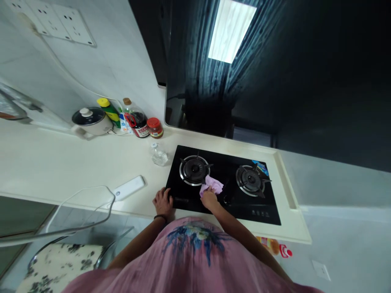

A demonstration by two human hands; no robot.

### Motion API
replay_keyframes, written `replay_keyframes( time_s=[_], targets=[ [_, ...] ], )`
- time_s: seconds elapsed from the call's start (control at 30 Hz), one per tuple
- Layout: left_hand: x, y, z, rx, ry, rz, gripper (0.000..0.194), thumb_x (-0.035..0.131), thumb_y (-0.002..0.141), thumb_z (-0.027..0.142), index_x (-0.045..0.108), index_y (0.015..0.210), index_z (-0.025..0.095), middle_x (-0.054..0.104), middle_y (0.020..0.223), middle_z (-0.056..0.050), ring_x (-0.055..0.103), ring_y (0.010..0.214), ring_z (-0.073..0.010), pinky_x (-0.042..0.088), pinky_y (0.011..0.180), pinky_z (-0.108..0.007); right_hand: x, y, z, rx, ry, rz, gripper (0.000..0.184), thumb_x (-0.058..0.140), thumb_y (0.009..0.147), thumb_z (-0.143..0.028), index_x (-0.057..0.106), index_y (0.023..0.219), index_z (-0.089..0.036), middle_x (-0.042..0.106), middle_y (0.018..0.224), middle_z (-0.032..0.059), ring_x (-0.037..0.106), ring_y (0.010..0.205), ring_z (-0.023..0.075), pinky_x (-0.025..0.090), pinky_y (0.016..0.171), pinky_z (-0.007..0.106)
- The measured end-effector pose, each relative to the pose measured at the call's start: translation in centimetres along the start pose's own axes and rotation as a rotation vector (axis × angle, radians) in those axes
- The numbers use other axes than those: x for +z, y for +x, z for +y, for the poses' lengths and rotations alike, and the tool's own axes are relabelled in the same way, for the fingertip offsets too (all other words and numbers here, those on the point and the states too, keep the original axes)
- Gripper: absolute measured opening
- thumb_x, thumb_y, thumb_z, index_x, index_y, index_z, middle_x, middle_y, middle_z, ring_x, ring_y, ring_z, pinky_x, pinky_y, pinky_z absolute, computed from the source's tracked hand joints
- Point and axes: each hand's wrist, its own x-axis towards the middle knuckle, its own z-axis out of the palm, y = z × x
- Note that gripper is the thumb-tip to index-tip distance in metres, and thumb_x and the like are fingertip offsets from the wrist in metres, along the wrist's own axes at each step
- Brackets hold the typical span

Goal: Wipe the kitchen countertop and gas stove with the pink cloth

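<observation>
A black glass gas hob [224, 203] with two burners is set into the cream counter [55, 167]. My right hand [209, 198] is closed on a pink cloth [214, 184] that lies on the glass just right of the left burner [194, 169]. My left hand [163, 201] rests flat with its fingers spread on the counter's front edge, at the hob's left corner. The right burner [251, 179] is bare.
At the back left stand a small rice cooker [91, 120], a few sauce bottles [136, 119] and a red-lidded jar [154, 127]. A small clear glass bottle [158, 155] and a white power strip [128, 188] lie left of the hob. A chair [58, 252] stands below the counter.
</observation>
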Motion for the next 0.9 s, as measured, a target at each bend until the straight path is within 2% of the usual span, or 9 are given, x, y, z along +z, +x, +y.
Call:
replay_keyframes(
  time_s=[0.1, 0.23, 0.3, 0.37, 0.47, 0.53, 0.6, 0.73, 0.9],
  targets=[
    [-0.1, 0.1, -0.1, 0.007, -0.036, 0.001, 0.048, 0.051, 0.104, 0.025, 0.065, 0.150, 0.028, 0.057, 0.159, -0.012, 0.045, 0.148, -0.0329, 0.039, 0.118, -0.052, 1.2, -1.8, -1.7, -0.052, 0.023, 0.012, 0.060, 0.067, 0.089, -0.024, 0.067, 0.143, 0.001, 0.057, 0.156, 0.0366, 0.045, 0.154, 0.0495, 0.036, 0.124, 0.068],
    [-0.3, 0.2, -0.7, -0.010, -0.103, -0.011, 0.047, 0.054, 0.102, 0.026, 0.066, 0.147, 0.028, 0.058, 0.157, -0.013, 0.046, 0.147, -0.0341, 0.041, 0.117, -0.055, 2.6, -3.2, -3.3, -0.239, 0.199, 0.103, 0.060, 0.070, 0.087, -0.021, 0.066, 0.142, 0.003, 0.060, 0.153, 0.0361, 0.046, 0.156, 0.0447, 0.033, 0.130, 0.063],
    [-0.4, 0.3, -0.9, 0.000, -0.117, -0.005, 0.047, 0.055, 0.101, 0.026, 0.066, 0.147, 0.026, 0.057, 0.158, -0.015, 0.046, 0.147, -0.0355, 0.042, 0.117, -0.057, 2.9, -3.6, -3.8, -0.300, 0.290, 0.129, 0.055, 0.069, 0.088, -0.020, 0.069, 0.141, -0.005, 0.060, 0.158, 0.0285, 0.047, 0.156, 0.0380, 0.034, 0.132, 0.056],
    [-0.3, 0.3, -0.6, 0.114, -0.128, -0.017, 0.047, 0.054, 0.101, 0.027, 0.066, 0.147, 0.024, 0.057, 0.158, -0.015, 0.047, 0.146, -0.0355, 0.041, 0.119, -0.057, 2.9, -4.0, -4.0, -0.303, 0.354, 0.146, 0.054, 0.065, 0.091, -0.021, 0.069, 0.145, -0.014, 0.058, 0.163, 0.0188, 0.049, 0.156, 0.0301, 0.037, 0.132, 0.048],
    [0.4, 0.5, 1.5, 0.508, -0.158, -0.163, 0.048, 0.055, 0.102, 0.030, 0.065, 0.149, 0.024, 0.062, 0.154, -0.014, 0.050, 0.146, -0.0330, 0.040, 0.122, -0.053, 2.6, -5.0, -3.4, -0.215, 0.503, 0.226, 0.052, 0.057, 0.097, -0.025, 0.068, 0.148, -0.022, 0.058, 0.165, 0.0103, 0.052, 0.154, 0.0233, 0.041, 0.130, 0.041],
    [1.3, 0.6, 3.8, 0.760, -0.149, -0.286, 0.052, 0.053, 0.104, 0.032, 0.062, 0.154, 0.022, 0.061, 0.156, -0.015, 0.046, 0.151, -0.0321, 0.040, 0.124, -0.051, 2.8, -6.0, -2.4, -0.129, 0.625, 0.320, 0.048, 0.053, 0.099, -0.029, 0.073, 0.142, -0.023, 0.064, 0.160, 0.0096, 0.056, 0.151, 0.0233, 0.043, 0.128, 0.041],
    [2.3, 0.8, 6.0, 0.916, -0.094, -0.355, 0.055, 0.049, 0.106, 0.032, 0.056, 0.159, 0.021, 0.056, 0.163, -0.014, 0.039, 0.158, -0.0318, 0.038, 0.125, -0.051, 3.5, -7.4, -1.1, -0.066, 0.738, 0.427, 0.045, 0.051, 0.099, -0.033, 0.078, 0.133, -0.021, 0.070, 0.152, 0.0118, 0.062, 0.144, 0.0255, 0.047, 0.126, 0.044],
    [3.5, 1.3, 7.3, 1.038, 0.071, -0.408, 0.056, 0.049, 0.106, 0.026, 0.054, 0.162, 0.025, 0.048, 0.171, -0.011, 0.031, 0.164, -0.0312, 0.035, 0.127, -0.053, 7.2, -10.2, 1.7, 0.022, 0.920, 0.587, 0.044, 0.052, 0.098, -0.044, 0.084, 0.119, -0.022, 0.078, 0.137, 0.0148, 0.071, 0.131, 0.0280, 0.055, 0.118, 0.047],
    [2.4, 2.5, 2.2, 0.902, 0.127, -0.404, 0.058, 0.046, 0.106, 0.022, 0.052, 0.163, 0.026, 0.045, 0.174, -0.010, 0.030, 0.165, -0.0307, 0.030, 0.131, -0.054, 12.7, -13.2, 3.8, 0.181, 1.007, 0.651, 0.049, 0.056, 0.094, -0.055, 0.083, 0.114, -0.020, 0.080, 0.129, 0.0172, 0.076, 0.120, 0.0296, 0.060, 0.112, 0.049]
  ],
)
